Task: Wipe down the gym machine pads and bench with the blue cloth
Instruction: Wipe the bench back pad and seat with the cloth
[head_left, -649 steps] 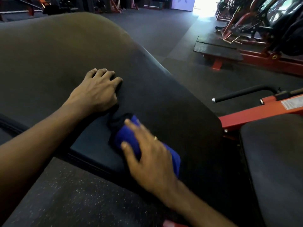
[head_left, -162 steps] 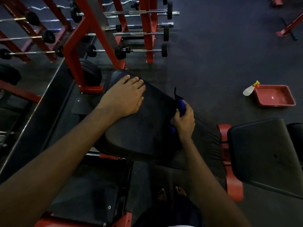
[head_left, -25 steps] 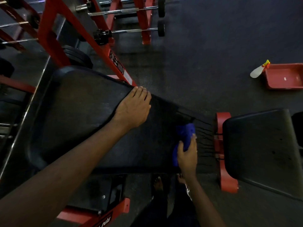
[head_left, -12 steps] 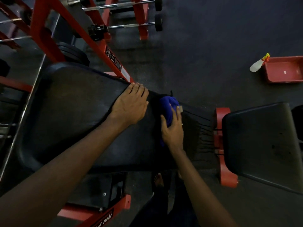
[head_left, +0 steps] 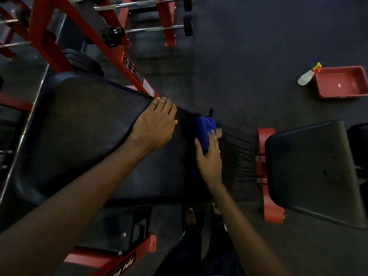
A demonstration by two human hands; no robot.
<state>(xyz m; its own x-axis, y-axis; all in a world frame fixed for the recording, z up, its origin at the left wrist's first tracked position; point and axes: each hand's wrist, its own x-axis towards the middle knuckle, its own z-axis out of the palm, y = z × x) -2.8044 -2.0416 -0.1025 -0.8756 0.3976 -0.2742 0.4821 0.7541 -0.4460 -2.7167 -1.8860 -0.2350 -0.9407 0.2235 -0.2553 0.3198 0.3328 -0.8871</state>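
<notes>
A long black back pad [head_left: 79,136] of the red gym machine slopes across the middle of the head view. My left hand [head_left: 154,124] lies flat on its far edge, fingers together, holding nothing. My right hand [head_left: 209,156] presses the bunched blue cloth [head_left: 204,128] against the pad's narrow right end, close to the far edge. Part of the cloth is hidden under my palm. A separate black seat pad [head_left: 310,172] sits to the right, beyond a red bracket [head_left: 266,176].
A red tray [head_left: 342,82] with a white spray bottle [head_left: 306,76] beside it lies on the dark floor at the far right. Red frame bars [head_left: 95,42] and racked barbells [head_left: 149,28] stand behind the pad. My feet [head_left: 191,216] are on the floor below.
Over the last second my right hand slid the blue cloth from the pad's near side up to its far edge. My left hand has stayed planted on the pad.
</notes>
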